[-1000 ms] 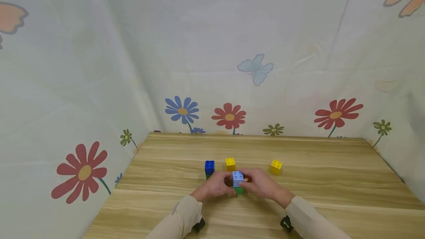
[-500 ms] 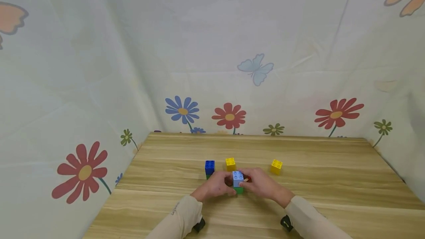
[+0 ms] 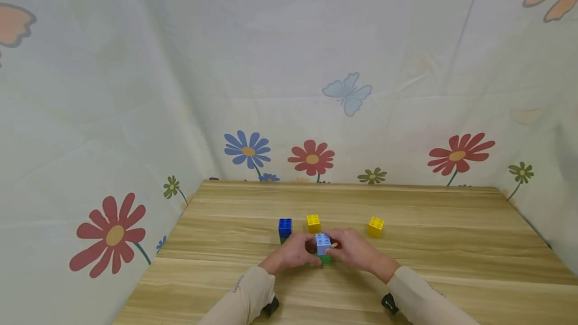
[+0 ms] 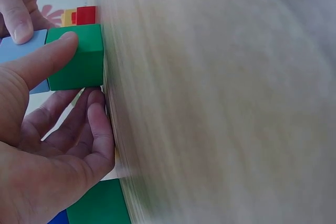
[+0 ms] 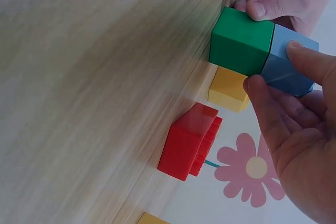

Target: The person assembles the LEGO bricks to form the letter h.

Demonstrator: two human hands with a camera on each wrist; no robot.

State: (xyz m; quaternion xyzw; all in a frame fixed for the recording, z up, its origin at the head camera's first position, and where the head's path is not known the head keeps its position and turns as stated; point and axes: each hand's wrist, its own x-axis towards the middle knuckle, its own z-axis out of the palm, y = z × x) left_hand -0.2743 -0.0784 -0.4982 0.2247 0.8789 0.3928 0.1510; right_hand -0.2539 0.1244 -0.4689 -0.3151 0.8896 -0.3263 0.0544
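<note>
Item 1: two-brick stack at the dial's centre, twelve being the table's [image 3: 451, 250] far edge. Light blue brick [image 3: 323, 249] set on green brick [image 3: 324, 260]; thin seam, full seating cannot be judged.
Item 2: stack, dark blue brick [image 3: 285, 232] on a second green brick [image 4: 102, 203], at ten o'clock; already joined, by its look.
Item 3: single bricks, unjoined: near yellow brick [image 3: 313, 224] at eleven; far yellow brick [image 3: 376, 227] at two; red brick [image 5: 184, 142], studs up, at seven from the stack in the right wrist view.
Item 4: left hand [image 3: 295, 252], partly closed, thumb and fingers gripping the green brick.
Item 5: right hand [image 3: 359, 251], partly closed, pinching the light blue brick between thumb and fingers.
</note>
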